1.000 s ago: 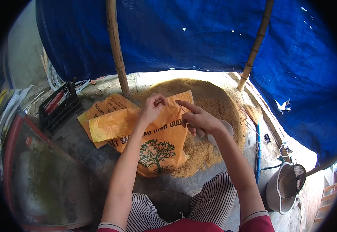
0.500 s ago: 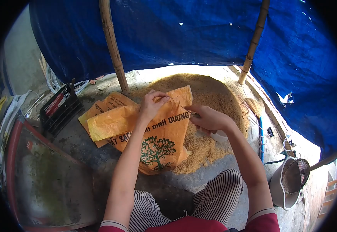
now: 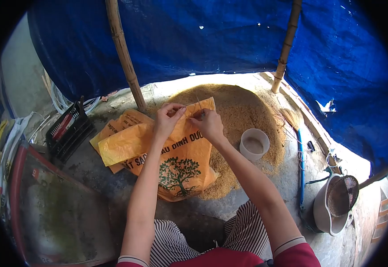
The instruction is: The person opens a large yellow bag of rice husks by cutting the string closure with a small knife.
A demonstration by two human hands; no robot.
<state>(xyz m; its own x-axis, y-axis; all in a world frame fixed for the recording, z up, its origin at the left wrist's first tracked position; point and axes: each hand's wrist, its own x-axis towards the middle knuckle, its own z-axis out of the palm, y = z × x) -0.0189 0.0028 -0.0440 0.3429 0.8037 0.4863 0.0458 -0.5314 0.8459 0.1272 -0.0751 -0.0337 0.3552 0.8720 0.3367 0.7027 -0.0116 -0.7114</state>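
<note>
An orange bag printed with dark lettering and a green tree lies in front of me, its upper part raised between my hands. My left hand is closed, thumb and fingers pinching the bag near its top edge. Beside it, my right hand is closed around a thin pointed tool, whose narrow tip sticks up by the bag's top edge. The fingers cover most of that tool. More folded orange bags lie under and to the left of this one.
Behind the bag spreads a heap of yellowish grain or husks, with a white tub sitting on it. A black crate is at left. On the right are a broom and a pale bucket with a sieve.
My right hand has moved left and up with the thin tool, close to my left hand, turning the tip upward. The white tub behind it is now in full view.
</note>
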